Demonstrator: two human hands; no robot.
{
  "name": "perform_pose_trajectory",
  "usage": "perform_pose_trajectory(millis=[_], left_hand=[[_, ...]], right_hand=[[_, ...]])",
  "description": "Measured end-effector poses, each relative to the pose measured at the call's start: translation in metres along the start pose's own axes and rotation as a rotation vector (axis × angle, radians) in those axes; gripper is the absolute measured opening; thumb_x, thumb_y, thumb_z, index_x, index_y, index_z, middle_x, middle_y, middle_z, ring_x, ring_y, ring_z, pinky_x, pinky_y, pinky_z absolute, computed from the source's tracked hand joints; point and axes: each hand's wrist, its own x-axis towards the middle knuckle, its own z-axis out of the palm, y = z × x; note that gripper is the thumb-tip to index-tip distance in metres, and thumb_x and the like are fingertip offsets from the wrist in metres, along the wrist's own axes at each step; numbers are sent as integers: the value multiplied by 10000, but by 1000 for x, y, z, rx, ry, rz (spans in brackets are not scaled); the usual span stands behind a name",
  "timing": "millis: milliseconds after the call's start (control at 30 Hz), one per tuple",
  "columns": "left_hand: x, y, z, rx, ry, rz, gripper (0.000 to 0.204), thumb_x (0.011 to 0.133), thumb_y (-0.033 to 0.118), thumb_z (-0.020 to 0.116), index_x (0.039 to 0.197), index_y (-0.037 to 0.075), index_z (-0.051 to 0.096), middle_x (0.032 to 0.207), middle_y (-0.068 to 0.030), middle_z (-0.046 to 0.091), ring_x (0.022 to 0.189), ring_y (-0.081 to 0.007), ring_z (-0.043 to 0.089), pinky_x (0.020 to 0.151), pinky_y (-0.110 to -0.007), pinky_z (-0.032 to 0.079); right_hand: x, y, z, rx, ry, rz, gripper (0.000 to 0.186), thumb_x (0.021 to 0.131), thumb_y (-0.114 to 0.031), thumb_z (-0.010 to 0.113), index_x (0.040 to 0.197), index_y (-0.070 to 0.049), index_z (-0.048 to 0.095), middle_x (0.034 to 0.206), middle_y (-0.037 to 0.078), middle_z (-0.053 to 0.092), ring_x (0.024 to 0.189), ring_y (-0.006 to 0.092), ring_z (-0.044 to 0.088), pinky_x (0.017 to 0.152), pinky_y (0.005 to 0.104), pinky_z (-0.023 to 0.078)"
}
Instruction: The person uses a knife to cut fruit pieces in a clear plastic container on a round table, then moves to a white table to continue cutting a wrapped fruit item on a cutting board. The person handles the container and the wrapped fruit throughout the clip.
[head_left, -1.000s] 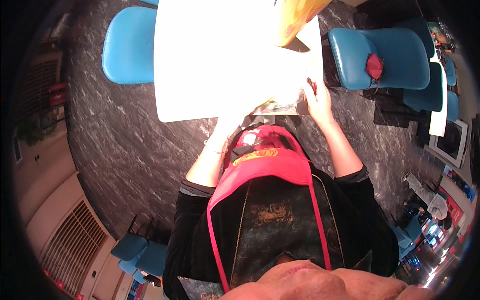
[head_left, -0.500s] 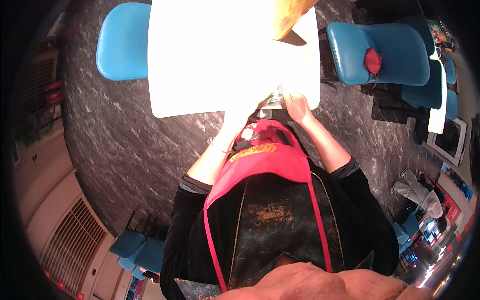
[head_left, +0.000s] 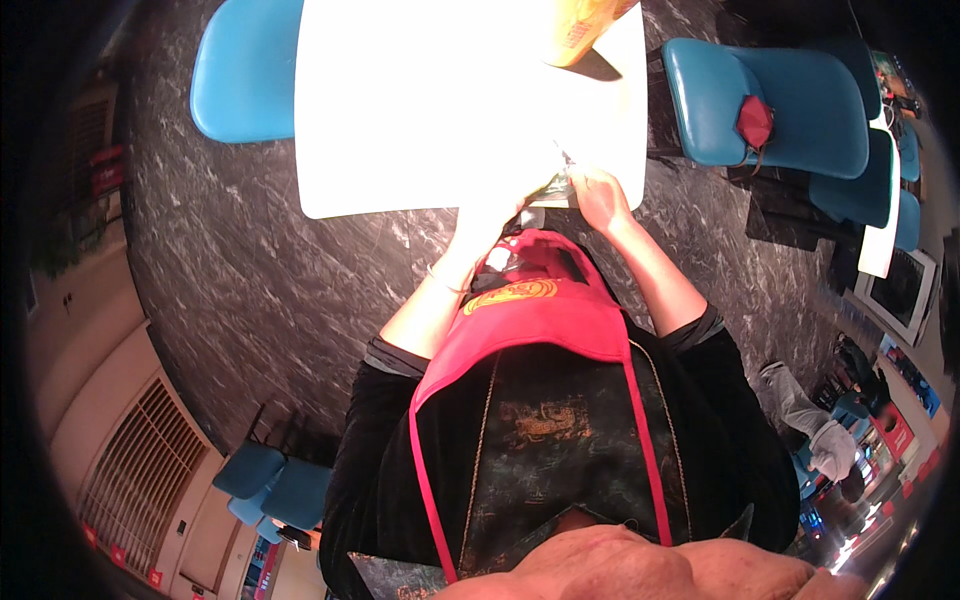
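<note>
At the near edge of a glaring white table (head_left: 420,120), my left hand (head_left: 510,195) and my right hand (head_left: 595,195) are close together, both closed on a thin, shiny clear-and-greenish item (head_left: 557,182), perhaps plastic. The glare washes out much of my left hand and the item's shape. Beyond my hands a yellow-orange object (head_left: 585,25) stands at the table's far right, casting a shadow. A red apron (head_left: 520,335) over dark clothing lies below my hands.
Blue chairs flank the table at left (head_left: 240,75) and right (head_left: 805,110); the right one holds a small red item (head_left: 755,120). A second table (head_left: 880,235) is at far right. A person (head_left: 820,430) is in the lower right background, more chairs (head_left: 290,490) at lower left.
My right hand has moved left, away from the table's right side, to join my left hand at the item. The person in the background has moved.
</note>
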Motion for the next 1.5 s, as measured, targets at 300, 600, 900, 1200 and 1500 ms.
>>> perform_pose_trajectory(millis=[300, 600, 900, 1200, 1500], left_hand=[[4, -3, 15, 67, 78, -120, 130, 855, 43, 681, 974, -7, 693, 887, -68, 675, 821, -156, 620, 735, -302, 516], [8, 1, 12, 13, 38, -146, 149, 860, 64, 705, 991, -6, 703, 916, -81, 695, 838, -155, 644, 750, -293, 531], [10, 3, 23, 1, 94, -179, 160, 860, 119, 737, 969, 6, 702, 867, -63, 682, 786, -140, 621, 723, -289, 514], [12, -11, 24, -50, 141, -150, 186, 859, 117, 734, 998, -1, 697, 929, -73, 695, 849, -162, 647, 777, -305, 532], [10, -20, 26, -14, 143, -243, 200, 877, 94, 704, 1042, -16, 678, 975, -84, 683, 897, -165, 632, 810, -310, 520]], right_hand=[[0, 17, 12, -43, -130, -24, 401, 975, -294, 413, 849, 6, 649, 809, 216, 661, 804, 339, 656, 751, 422, 487], [4, 20, 8, 139, -262, 37, 411, 973, -326, 437, 816, -4, 638, 731, 153, 636, 725, 245, 624, 705, 381, 480], [1, -3, 11, 367, -317, 140, 404, 989, -323, 427, 784, -22, 601, 651, 82, 573, 631, 180, 556, 603, 343, 445], [-2, 14, 10, -76, -354, -241, 286, 946, -167, 443, 1098, 2, 615, 900, 216, 643, 853, 399, 631, 735, 468, 507], [-11, 11, 27, 160, -253, -344, 96, 847, -85, 564, 890, 1, 558, 801, 176, 605, 760, 373, 601, 668, 446, 483]])
